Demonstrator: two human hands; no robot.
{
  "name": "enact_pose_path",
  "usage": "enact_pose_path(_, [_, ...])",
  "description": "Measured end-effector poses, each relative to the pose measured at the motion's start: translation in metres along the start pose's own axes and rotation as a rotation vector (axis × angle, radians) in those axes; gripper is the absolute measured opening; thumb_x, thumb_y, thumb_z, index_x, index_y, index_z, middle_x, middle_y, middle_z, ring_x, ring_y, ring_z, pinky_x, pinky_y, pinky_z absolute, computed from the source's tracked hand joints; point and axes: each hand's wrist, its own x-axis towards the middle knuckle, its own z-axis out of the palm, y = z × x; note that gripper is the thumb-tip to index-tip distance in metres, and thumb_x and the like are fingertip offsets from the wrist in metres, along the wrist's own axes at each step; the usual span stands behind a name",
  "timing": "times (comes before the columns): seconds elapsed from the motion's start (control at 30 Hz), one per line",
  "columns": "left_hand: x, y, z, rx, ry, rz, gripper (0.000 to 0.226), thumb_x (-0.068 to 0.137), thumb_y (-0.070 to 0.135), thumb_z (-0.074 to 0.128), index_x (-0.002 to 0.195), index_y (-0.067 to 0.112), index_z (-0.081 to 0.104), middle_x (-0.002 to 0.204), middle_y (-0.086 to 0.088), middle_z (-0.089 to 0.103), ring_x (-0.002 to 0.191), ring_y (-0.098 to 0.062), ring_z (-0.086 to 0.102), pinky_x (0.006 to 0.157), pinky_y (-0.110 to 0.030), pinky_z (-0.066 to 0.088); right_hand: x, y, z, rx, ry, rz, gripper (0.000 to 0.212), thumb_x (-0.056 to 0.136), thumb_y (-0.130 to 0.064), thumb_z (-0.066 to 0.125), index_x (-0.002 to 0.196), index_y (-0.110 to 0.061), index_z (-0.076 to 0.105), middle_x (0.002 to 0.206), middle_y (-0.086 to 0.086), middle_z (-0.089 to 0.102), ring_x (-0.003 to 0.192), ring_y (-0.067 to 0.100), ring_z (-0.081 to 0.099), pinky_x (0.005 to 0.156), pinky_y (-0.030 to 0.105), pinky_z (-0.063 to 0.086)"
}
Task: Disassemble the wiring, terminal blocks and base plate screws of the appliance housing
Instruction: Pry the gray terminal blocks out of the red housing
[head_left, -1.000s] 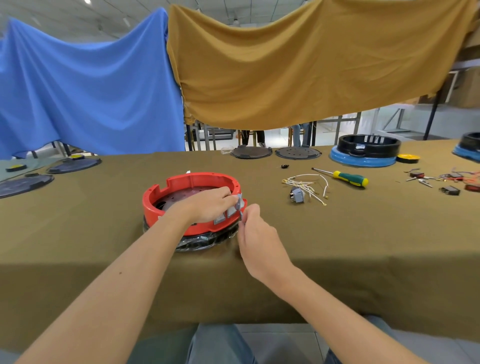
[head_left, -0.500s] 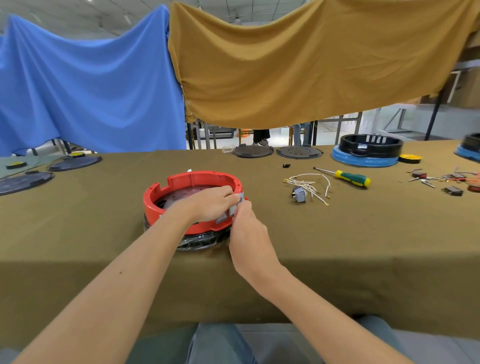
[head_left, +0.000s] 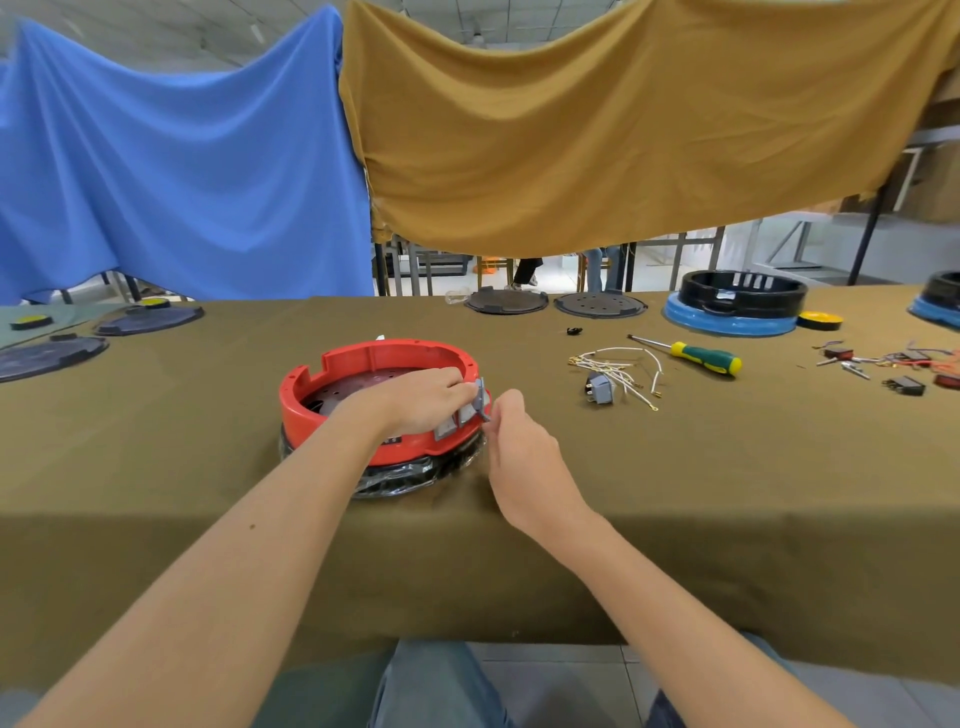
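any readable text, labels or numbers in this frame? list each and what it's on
None can be read.
Small dark label on the front of the red housing, just below the left hand: there is print, but too small and blurred to read.
Grey switches on the housing wall: no legible marks.
Screwdriver handle: no brand legible.

Both bare forearms reached forward from the bottom of the view and converged near the middle. The left hand lay palm down with its fingers curled, the fingertips pinching at a small grey piece. The right hand sat just beside it, back toward the camera, thumb and forefinger drawn together in a pinch on the same piece.
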Motion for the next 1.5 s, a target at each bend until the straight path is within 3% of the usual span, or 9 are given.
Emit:
enact_pose_path(0.23, [-0.001, 0.002, 0.001, -0.015, 0.0, 0.013, 0.039, 0.105, 0.037, 0.03, 0.082, 0.017, 0.054, 0.083, -0.001, 0.062, 0.077, -0.013, 0.054, 0.066, -0.028, 0.036, 0.007, 0.007, -0.016, 0.072, -0.004, 0.021, 0.019, 0.106, -0.017, 0.04, 0.088, -0.02, 0.032, 0.07, -0.004, 0.049, 0.06, 0.015, 0.041, 0.053, 0.031, 0.028])
enact_pose_path(0.4, [-0.002, 0.002, 0.002, -0.036, -0.005, -0.01, 0.039, 0.105, 0.038, 0.032, 0.087, 0.012, 0.053, 0.09, -0.008, 0.059, 0.084, -0.022, 0.051, 0.085, -0.038, 0.041, -0.002, -0.008, 0.012, -0.315, -0.018, -0.083, 0.033, 0.094, 0.005, 0.043, 0.123, -0.01, 0.04, 0.105, 0.007, 0.054, 0.088, 0.027, 0.057, 0.066, 0.03, 0.032])
enact_pose_path(0.5, [-0.002, 0.002, 0.002, -0.039, 0.0, -0.002, 0.036, 0.105, 0.036, 0.034, 0.086, 0.011, 0.052, 0.089, -0.008, 0.059, 0.082, -0.022, 0.05, 0.081, -0.038, 0.041, 0.005, -0.013, 0.013, -0.401, 0.018, -0.152, 0.042, 0.093, 0.005, 0.045, 0.133, -0.007, 0.038, 0.108, 0.009, 0.057, 0.093, 0.029, 0.06, 0.067, 0.03, 0.036])
enact_pose_path(0.7, [0.0, 0.001, 0.002, 0.02, 0.003, 0.004, 0.039, 0.105, 0.039, 0.03, 0.088, 0.014, 0.054, 0.089, -0.002, 0.059, 0.082, -0.019, 0.053, 0.074, -0.035, 0.039, 0.018, 0.012, -0.024, -0.097, -0.146, -0.086, 0.018, 0.106, -0.017, 0.037, 0.09, -0.022, 0.03, 0.073, -0.003, 0.05, 0.062, 0.023, 0.046, 0.055, 0.039, 0.032])
enact_pose_path(0.9, [0.0, 0.002, 0.001, 0.004, -0.016, -0.02, 0.044, 0.105, 0.041, 0.029, 0.104, 0.007, 0.058, 0.105, -0.007, 0.062, 0.098, -0.024, 0.056, 0.086, -0.037, 0.041, 0.047, 0.025, -0.056, 0.014, -0.338, -0.068, 0.025, 0.105, -0.023, 0.046, 0.083, -0.027, 0.034, 0.068, -0.001, 0.051, 0.06, 0.016, 0.039, 0.059, 0.032, 0.037])
enact_pose_path(1.03, [0.0, 0.002, 0.001, 0.012, -0.016, -0.012, 0.042, 0.105, 0.043, 0.03, 0.097, 0.013, 0.058, 0.098, -0.002, 0.061, 0.093, -0.02, 0.055, 0.088, -0.037, 0.041, 0.036, 0.03, -0.05, 0.126, -0.264, -0.013, 0.017, 0.104, -0.024, 0.047, 0.089, -0.023, 0.038, 0.07, 0.003, 0.055, 0.062, 0.019, 0.045, 0.062, 0.037, 0.042])
enact_pose_path(1.2, [0.001, 0.001, 0.002, 0.011, 0.01, 0.006, 0.041, 0.105, 0.041, 0.031, 0.089, 0.014, 0.057, 0.092, 0.0, 0.06, 0.085, -0.017, 0.055, 0.078, -0.034, 0.041, 0.01, 0.021, -0.019, -0.173, -0.121, -0.106, 0.011, 0.104, -0.016, 0.04, 0.101, -0.021, 0.03, 0.079, 0.002, 0.057, 0.07, 0.034, 0.057, 0.059, 0.041, 0.037])
enact_pose_path(1.37, [0.002, -0.001, 0.003, -0.061, 0.024, 0.015, 0.038, 0.103, 0.039, 0.037, 0.077, 0.015, 0.05, 0.076, 0.002, 0.056, 0.073, -0.016, 0.05, 0.077, -0.036, 0.041, 0.0, -0.009, 0.017, -0.657, 0.021, -0.164, 0.058, 0.09, -0.004, 0.051, 0.144, -0.008, 0.031, 0.096, 0.005, 0.063, 0.08, 0.024, 0.07, 0.055, 0.032, 0.04])
enact_pose_path(1.5, [0.001, -0.001, 0.003, -0.076, 0.016, 0.021, 0.038, 0.104, 0.039, 0.038, 0.079, 0.014, 0.054, 0.078, 0.001, 0.058, 0.075, -0.016, 0.052, 0.077, -0.036, 0.041, 0.001, -0.021, 0.028, -0.564, 0.012, -0.046, 0.051, 0.093, -0.002, 0.048, 0.14, -0.004, 0.027, 0.104, 0.009, 0.061, 0.09, 0.027, 0.069, 0.06, 0.03, 0.039])
